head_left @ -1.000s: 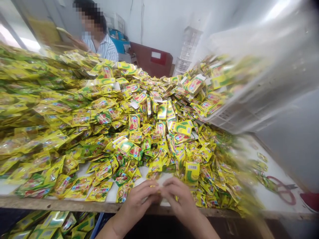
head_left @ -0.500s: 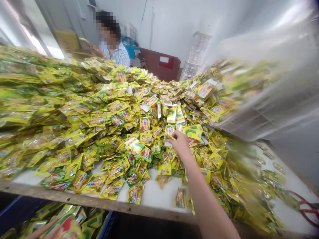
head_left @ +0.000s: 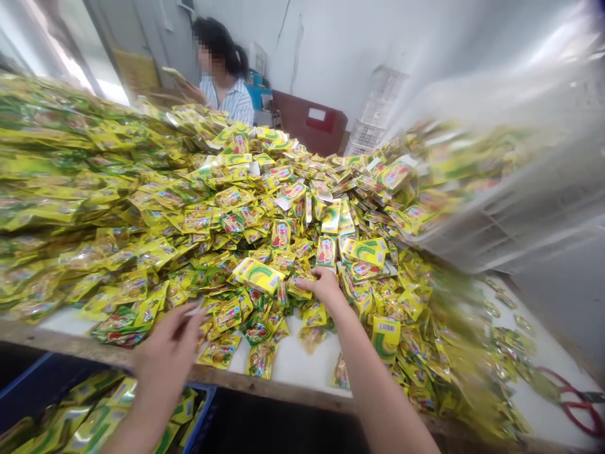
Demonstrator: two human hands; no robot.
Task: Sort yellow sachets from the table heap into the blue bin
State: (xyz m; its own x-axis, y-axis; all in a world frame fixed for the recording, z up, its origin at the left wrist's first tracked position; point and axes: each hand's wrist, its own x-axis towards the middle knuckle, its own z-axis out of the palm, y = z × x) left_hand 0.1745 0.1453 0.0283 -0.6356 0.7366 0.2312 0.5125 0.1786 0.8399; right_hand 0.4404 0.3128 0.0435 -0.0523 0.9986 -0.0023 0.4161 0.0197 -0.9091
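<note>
My right hand (head_left: 326,290) reaches into the heap of small yellow candy packets (head_left: 231,198), thumb and forefinger pinched at the edge of a yellow packet (head_left: 303,289). Just left of those fingertips lies a flat yellow box (head_left: 258,275) with a green curve on it. My left hand (head_left: 167,347) hovers by the table's front edge, slightly blurred. Its fingers are partly spread near several packets (head_left: 224,315), and I see nothing held in them. Beneath my left forearm is a blue crate (head_left: 204,413) with packets inside.
A white plastic basket (head_left: 491,233) tilts at the right, packets at its mouth. Red-handled scissors (head_left: 579,410) lie on the white tabletop (head_left: 543,397). Across the heap a person in a striped shirt (head_left: 239,101) holds up a phone-like object. White crates (head_left: 373,113) stand stacked behind.
My left hand has risen from the blue crate to the table edge, the packet gone from it. My right hand has shifted slightly left and nearer. A yellow box there now lies turned.
</note>
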